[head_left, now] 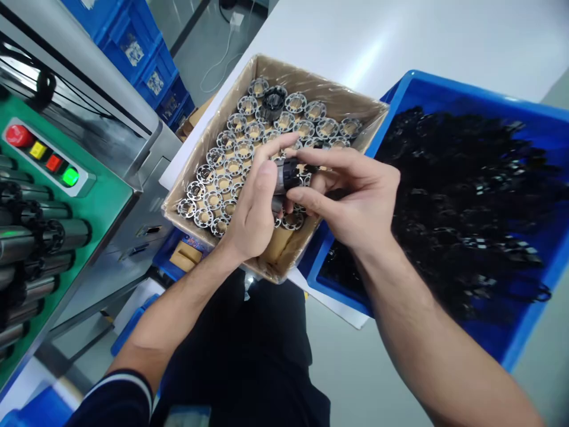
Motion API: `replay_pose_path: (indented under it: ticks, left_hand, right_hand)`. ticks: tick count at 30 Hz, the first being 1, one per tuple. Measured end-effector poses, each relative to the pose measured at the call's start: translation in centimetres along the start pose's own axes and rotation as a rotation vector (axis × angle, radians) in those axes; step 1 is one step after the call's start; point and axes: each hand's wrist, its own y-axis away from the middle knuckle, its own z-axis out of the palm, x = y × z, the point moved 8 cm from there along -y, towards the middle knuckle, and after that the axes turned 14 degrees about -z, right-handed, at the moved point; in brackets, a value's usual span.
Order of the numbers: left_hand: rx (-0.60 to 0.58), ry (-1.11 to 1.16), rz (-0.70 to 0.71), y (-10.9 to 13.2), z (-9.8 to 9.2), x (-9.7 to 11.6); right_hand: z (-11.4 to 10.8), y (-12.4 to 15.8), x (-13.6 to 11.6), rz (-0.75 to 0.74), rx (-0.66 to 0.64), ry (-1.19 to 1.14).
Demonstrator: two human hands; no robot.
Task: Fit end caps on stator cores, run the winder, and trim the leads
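Right, from the head camera, both hands are working over the middle of a cardboard box (pixel 189 172) lined with clear plastic. The left hand (pixel 253 213) and the right hand (pixel 351 196) pinch a dark cylindrical part (pixel 288 176) between them, fingertips closed firmly on it. Silver slotted rings (pixel 244 148) with tan cores pack the box in rows, and a black part (pixel 273 104) sits toward its far edge. Past the box's right edge, a blue crate (pixel 444 95) is heaped with black wound parts (pixel 466 201); past its left edge, there's a green control panel (pixel 106 207) with coloured buttons.
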Motion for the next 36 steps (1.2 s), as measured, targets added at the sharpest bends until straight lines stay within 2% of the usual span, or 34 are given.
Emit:
replay_pose_path:
  ticks: [11,17,23,27,32,36]
  left_hand:
    - [-0.036,-0.047,0.073,-0.1,-0.4,-0.1]
    - [-0.072,-0.056,0.020,0.1,-0.1,-0.3]
    - [-0.076,-0.085,0.020,0.3,0.2,0.0]
    - [-0.081,-0.105,0.049,0.7,0.5,0.5]
    - [-0.036,-0.084,0.035,0.2,-0.1,0.2]
    - [0.150,0.026,-0.019,-0.7,-2.1,-0.6]
  right_hand:
    - [-0.5,0.3,0.3,-0.014,0.011,0.100]
    - [-0.8,-0.2,0.0,-0.127,-0.021,0.117]
    - [-0.8,-0.4,-0.6,-0.149,-0.022,0.081]
    - [-0.7,-0.5,-0.3,-0.072,-0.048,0.007]
    - [-0.4,-0.5,-0.3,-0.068,-0.037,-0.036]
    - [0.0,0.0,0.1,0.007,-0.017,-0.121]
